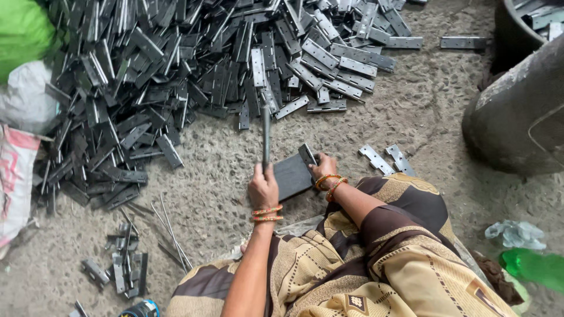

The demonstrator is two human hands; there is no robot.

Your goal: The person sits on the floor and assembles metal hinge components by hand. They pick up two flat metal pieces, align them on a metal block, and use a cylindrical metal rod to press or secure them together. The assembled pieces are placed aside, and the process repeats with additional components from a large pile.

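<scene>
Two hinges apart, one dark block.

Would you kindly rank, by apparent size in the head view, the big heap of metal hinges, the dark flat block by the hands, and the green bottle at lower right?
1. Heap of metal hinges, by far the largest.
2. Dark flat block.
3. Green bottle, partly cut off by the frame edge, so its rank below the block is unsure.

both arms are bare, with orange and red bangles on the left wrist and right wrist. a brown and tan patterned garment drapes over the lap.
</scene>
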